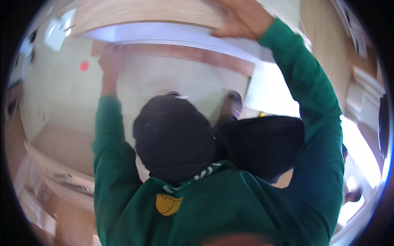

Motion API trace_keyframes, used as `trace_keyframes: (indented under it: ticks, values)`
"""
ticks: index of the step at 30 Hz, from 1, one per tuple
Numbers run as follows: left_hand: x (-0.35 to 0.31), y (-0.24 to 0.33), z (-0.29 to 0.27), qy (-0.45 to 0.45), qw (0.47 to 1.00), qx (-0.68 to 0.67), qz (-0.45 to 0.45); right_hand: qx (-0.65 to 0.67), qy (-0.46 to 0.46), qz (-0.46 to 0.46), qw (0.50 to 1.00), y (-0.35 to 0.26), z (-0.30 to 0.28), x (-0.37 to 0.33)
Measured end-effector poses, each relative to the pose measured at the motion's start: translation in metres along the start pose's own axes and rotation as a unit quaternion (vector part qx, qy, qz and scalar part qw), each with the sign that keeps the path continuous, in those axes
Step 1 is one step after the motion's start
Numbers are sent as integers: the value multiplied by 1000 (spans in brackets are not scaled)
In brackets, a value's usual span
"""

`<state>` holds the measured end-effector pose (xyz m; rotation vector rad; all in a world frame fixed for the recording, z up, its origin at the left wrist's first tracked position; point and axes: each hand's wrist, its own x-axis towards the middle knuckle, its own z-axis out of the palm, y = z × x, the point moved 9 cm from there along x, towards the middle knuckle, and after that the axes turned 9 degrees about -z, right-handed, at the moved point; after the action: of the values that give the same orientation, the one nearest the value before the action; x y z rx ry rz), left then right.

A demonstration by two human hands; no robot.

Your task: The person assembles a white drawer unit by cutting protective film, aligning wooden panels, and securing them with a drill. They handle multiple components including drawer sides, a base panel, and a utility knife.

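A pale wood-grain panel (143, 14) with a curved-looking front edge crosses the top of the view. My right hand (244, 20) rests at its right part, thumb stretched out along the edge and the other fingers reaching up, partly cut off by the frame. Beneath the panel runs a white inner surface (164, 35), and below that a reddish-brown wooden strip (184, 52). My left hand (110, 61) is at the left end of this strip, smeared by motion, so its fingers cannot be made out.
My bent knees (174, 137) in dark trousers are close below the strip, with one shoe (234, 98) on the pale floor (61, 94). A red round spot (84, 66) lies on the floor at left. Wooden boards (61, 174) are at lower left.
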<state>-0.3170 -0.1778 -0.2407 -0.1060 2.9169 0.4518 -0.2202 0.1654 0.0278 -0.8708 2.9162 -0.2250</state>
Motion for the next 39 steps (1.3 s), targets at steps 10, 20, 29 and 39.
trace_keyframes:
  ticks: [10, 20, 29, 39]
  values:
    - [24, -12, 4, 38, 997, -61, -3, -97, 273, -16, 957, 39, -110, -131]
    - [11, -19, 7, 55, 971, -213, 95, 305, 232, 563, 732, 102, 255, -422]
    - [32, -32, 17, -9, 957, -289, 30, 232, 302, 536, 753, 116, 268, -354]
    - [33, -34, 23, -17, 984, -168, 55, 190, 339, 601, 698, 100, 248, -335]
